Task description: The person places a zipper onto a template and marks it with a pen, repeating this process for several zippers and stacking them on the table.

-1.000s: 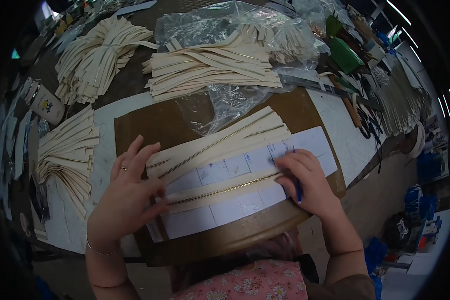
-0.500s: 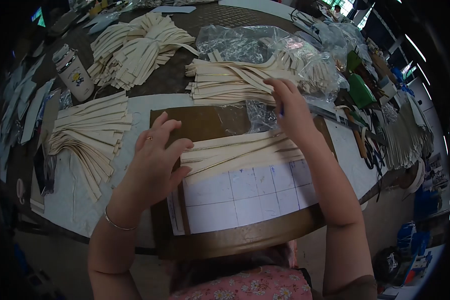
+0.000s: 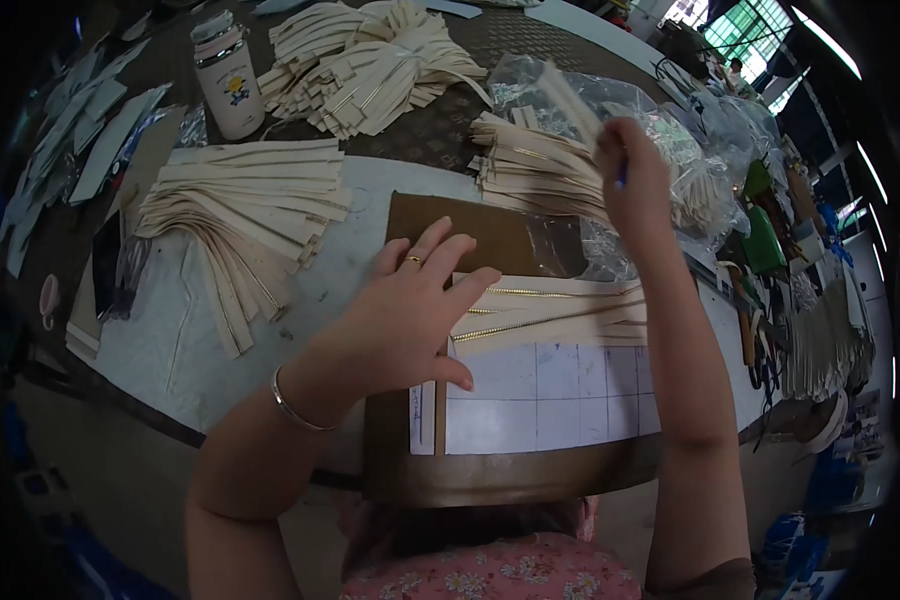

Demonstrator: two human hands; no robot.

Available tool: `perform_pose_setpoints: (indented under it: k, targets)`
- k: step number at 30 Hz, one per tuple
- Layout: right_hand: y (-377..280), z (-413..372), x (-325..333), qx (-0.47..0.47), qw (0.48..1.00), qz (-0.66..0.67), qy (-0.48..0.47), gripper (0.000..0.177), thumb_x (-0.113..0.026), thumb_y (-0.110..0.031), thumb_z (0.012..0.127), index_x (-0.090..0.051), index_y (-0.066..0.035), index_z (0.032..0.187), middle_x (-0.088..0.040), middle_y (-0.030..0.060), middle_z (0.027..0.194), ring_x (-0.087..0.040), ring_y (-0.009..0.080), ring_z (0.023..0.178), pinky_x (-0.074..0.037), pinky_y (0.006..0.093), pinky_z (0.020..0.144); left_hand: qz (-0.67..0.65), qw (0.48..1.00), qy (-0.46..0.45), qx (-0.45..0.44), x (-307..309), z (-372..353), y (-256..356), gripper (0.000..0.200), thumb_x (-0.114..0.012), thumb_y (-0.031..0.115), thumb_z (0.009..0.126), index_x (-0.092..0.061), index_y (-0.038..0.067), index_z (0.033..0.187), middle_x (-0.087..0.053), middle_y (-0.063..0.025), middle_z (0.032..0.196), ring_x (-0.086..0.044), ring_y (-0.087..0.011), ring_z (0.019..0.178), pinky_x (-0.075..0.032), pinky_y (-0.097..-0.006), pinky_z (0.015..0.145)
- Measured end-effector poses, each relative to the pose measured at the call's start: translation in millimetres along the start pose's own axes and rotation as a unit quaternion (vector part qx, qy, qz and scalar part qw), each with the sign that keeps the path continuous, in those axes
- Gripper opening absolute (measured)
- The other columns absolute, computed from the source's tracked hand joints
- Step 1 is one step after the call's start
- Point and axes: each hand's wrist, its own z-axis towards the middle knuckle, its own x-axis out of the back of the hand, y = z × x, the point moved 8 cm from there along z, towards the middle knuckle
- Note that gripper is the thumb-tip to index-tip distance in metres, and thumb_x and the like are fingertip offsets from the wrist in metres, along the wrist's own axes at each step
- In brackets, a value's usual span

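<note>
Several cream zipper strips with gold teeth [image 3: 550,312] lie side by side across the top of a white gridded sheet [image 3: 500,425] on a brown board [image 3: 450,228]. At their left ends is my left hand [image 3: 405,305], palm down, fingers spread and holding nothing. My right hand [image 3: 638,185] is closed, raised over the right side of a pile of zipper strips [image 3: 535,175]. From its fingers a single zipper strip [image 3: 570,100] sticks up, blurred by motion. A bit of a blue pen-like thing [image 3: 622,176] shows in the same hand.
Left of the board lies a fanned bundle of zippers [image 3: 240,200]. Another bundle [image 3: 370,70] is behind, beside a white bottle [image 3: 228,85]. Clear plastic bags [image 3: 710,150] surround the pile. Scissors [image 3: 765,350] and a green box [image 3: 765,240] are at the right.
My right hand has lifted a zipper strip up off the pile. My left hand has spread flatter at the ends of the laid-out strips. The whole view has shifted, moving the scene rightward.
</note>
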Motion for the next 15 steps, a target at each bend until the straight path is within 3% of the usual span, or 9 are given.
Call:
perform_pose_setpoints:
  k: [3, 5, 7, 13, 15]
  targets:
    - [-54.9, -29.4, 53.0, -0.019, 0.991, 0.129, -0.035, 0.02, -0.058, 0.006, 0.087, -0.062, -0.002, 0.106, -0.064, 0.0172, 0.085, -0.065, 0.0324, 0.079, -0.05, 0.0336, 0.072, 0.0, 1.0, -0.018, 0.011, -13.2, 0.7, -5.7, 0.077, -0.082, 0.036, 0.076, -0.05, 0.008, 0.141, -0.04, -0.0233, 0.146, -0.029, -0.0436, 0.145, -0.029, -0.0551, 0.113]
    - [-77.4, -65.4, 67.9, -0.066, 0.965, 0.164, -0.193, 0.016, -0.059, 0.004, 0.089, -0.064, -0.001, 0.102, -0.062, 0.0154, 0.082, -0.063, 0.0281, 0.074, -0.049, 0.0321, 0.069, 0.0, 0.999, -0.012, 0.033, -15.5, 3.0, -10.4, 0.076, -0.082, 0.035, 0.078, -0.05, 0.008, 0.141, -0.04, -0.0235, 0.147, -0.028, -0.0438, 0.145, -0.029, -0.0553, 0.113]
    - [-98.8, -100.4, 70.3, -0.037, 0.936, 0.16, -0.31, 0.012, -0.061, 0.002, 0.09, -0.065, -0.002, 0.101, -0.064, 0.0155, 0.083, -0.065, 0.031, 0.073, -0.051, 0.0347, 0.068, 0.004, 0.999, -0.005, 0.051, -14.4, 4.1, -17.5, 0.074, -0.081, 0.033, 0.079, -0.05, 0.007, 0.141, -0.039, -0.0238, 0.147, -0.028, -0.0441, 0.145, -0.029, -0.0555, 0.113]
    - [-89.7, -164.6, 46.9, -0.103, 0.919, 0.124, -0.359, 0.011, -0.064, -0.002, 0.089, -0.066, -0.004, 0.099, -0.068, 0.0171, 0.09, -0.066, 0.039, 0.08, -0.053, 0.0425, 0.068, -0.094, 0.994, -0.037, 0.035, -15.3, 2.6, -18.3, 0.068, -0.076, 0.032, 0.084, -0.05, 0.006, 0.142, -0.039, -0.0243, 0.147, -0.033, -0.0427, 0.142, -0.03, -0.0536, 0.112]
    - [-96.3, -166.5, 43.8, -0.096, 0.921, 0.126, -0.355, 0.011, -0.064, -0.001, 0.089, -0.066, -0.004, 0.1, -0.067, 0.0171, 0.089, -0.066, 0.0373, 0.08, -0.053, 0.0403, 0.069, -0.104, 0.994, -0.028, -0.013, -15.9, 1.7, -13.0, 0.073, -0.077, 0.035, 0.083, -0.049, 0.004, 0.142, -0.039, -0.025, 0.142, -0.043, -0.0396, 0.131, -0.032, -0.0472, 0.111]
